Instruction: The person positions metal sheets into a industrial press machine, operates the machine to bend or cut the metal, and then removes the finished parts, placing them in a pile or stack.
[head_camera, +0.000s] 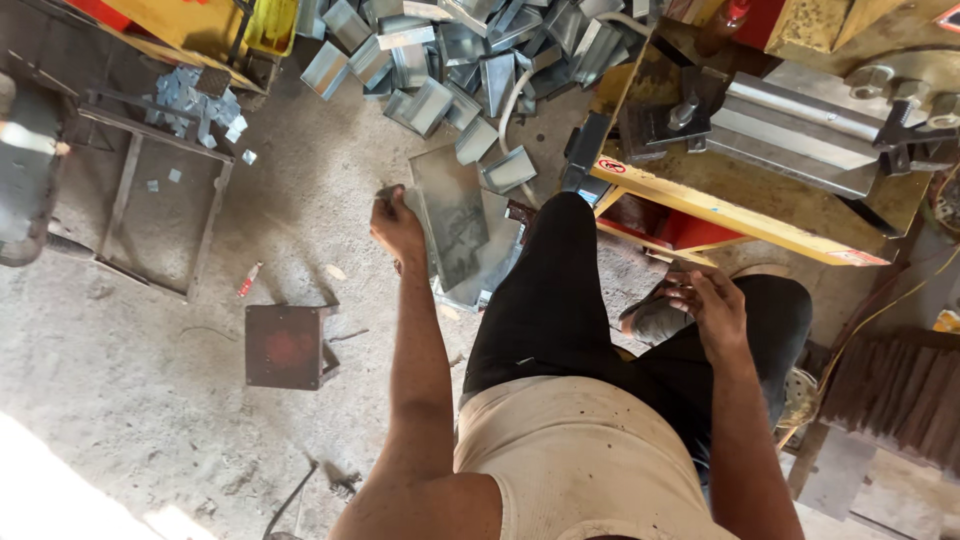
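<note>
Here, a flat grey rectangular sheet of galvanised metal is gripped along its left edge by the left hand, whose fingers are curled shut around that edge. The sheet is held tilted over a low stack of similar grey sheets lying on the concrete floor, just at nine o'clock of the black-trousered left knee. The right hand is seen half open above the right thigh, fingers loosely bent and spread, with nothing clearly held in it; a worn sandal is glimpsed just at nine o'clock of that hand.

At twelve o'clock of the held sheet, a heap of folded, channel-shaped pieces of bright sheet metal is piled on the floor. At two o'clock, a yellow and red press machine with a grey steel clamp block is seen. At seven o'clock of the left hand, well apart, a small dark rusty square plate rests on the floor, and at ten o'clock a thin rectangular steel frame lies flat.
</note>
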